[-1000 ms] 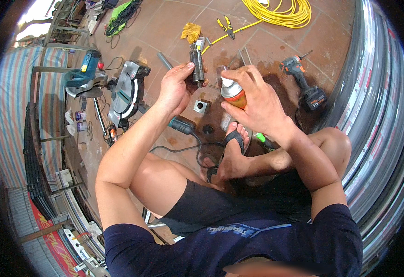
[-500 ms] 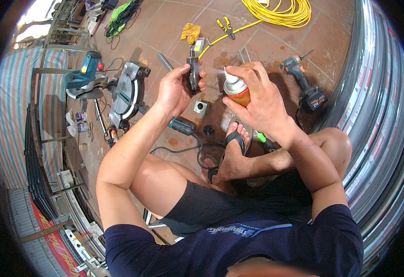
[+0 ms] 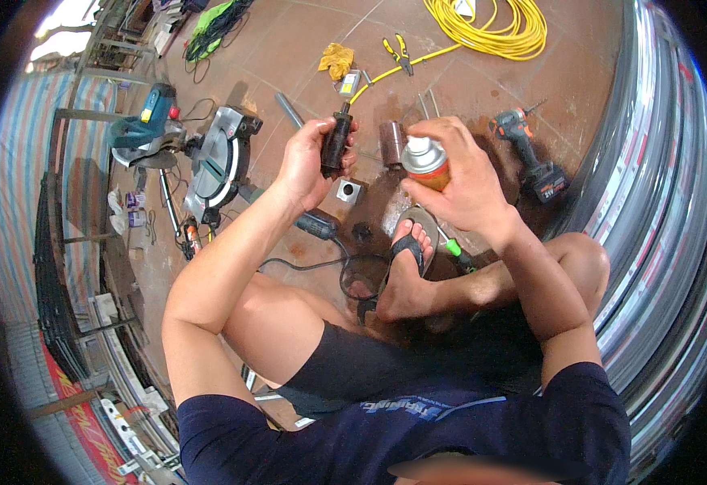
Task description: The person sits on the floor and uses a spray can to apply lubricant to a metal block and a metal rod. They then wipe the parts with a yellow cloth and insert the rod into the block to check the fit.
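My left hand (image 3: 309, 162) is closed around a dark, oily-looking cylindrical metal part (image 3: 336, 145) with a thinner shaft at its far end. The part is held up off the floor, tilted slightly. To its right, my right hand (image 3: 473, 178) grips a spray can (image 3: 426, 162) with a silver top, white nozzle and orange-red body. My index finger rests at the nozzle, which faces toward the metal part; the two do not touch. Between them on the floor stands a brown metal cylinder (image 3: 391, 144). Nearer me lies a small square block (image 3: 349, 191) with a round hole.
A cordless drill (image 3: 523, 145) lies right, beside stacked long metal profiles (image 3: 652, 194). A mitre saw (image 3: 223, 162) stands left, with a corded power tool (image 3: 317, 224) nearer. Pliers (image 3: 399, 54), a yellow glove (image 3: 336, 61) and coiled yellow hose (image 3: 523, 40) lie farther off. A green-tipped screwdriver (image 3: 453, 246) lies by my foot.
The metal part has turned and tilted in my left hand. My right hand and the can have moved slightly right and down, uncovering the brown cylinder. Faint mist at the nozzle no longer shows.
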`<state>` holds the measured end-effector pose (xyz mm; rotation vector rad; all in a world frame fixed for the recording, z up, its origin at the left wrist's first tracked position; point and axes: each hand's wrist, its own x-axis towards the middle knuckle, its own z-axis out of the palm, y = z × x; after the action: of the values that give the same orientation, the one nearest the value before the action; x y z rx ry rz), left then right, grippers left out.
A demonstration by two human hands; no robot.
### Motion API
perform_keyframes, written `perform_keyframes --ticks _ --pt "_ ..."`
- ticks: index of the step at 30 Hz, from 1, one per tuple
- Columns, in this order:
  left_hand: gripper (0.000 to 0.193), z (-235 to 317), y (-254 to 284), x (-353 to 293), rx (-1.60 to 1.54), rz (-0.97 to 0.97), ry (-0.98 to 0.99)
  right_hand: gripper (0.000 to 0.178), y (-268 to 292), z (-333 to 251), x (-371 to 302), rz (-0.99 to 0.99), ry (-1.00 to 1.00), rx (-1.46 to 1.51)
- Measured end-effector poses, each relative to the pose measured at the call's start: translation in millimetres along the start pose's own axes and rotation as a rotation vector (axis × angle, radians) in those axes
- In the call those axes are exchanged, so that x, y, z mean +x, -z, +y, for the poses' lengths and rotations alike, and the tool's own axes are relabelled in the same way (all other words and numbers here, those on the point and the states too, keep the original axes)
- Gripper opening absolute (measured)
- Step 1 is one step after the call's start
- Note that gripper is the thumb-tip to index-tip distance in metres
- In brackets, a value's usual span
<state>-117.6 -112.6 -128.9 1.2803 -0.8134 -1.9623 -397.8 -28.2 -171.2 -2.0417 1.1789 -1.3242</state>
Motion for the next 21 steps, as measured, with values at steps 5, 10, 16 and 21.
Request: perform_keyframes --ticks 5,10,16,21 --pt "0.017 9 9 -3 0.241 0.285 -0.083 0.111 -6 71 -11 0.067 -0.419 0.080" --pt "0.017 34 35 -11 0.191 0.433 -0.167 0.111 -13 120 -26 0.158 -0.489 -0.187" --pt "0.019 52 76 -39 0.073 0.599 -0.255 0.095 -18 79 5 0.132 -0.378 -0.657" --pt "0.018 53 106 -40 0.048 0.702 -0.296 0.043 -90 69 97 -0.016 -0.163 -0.310"
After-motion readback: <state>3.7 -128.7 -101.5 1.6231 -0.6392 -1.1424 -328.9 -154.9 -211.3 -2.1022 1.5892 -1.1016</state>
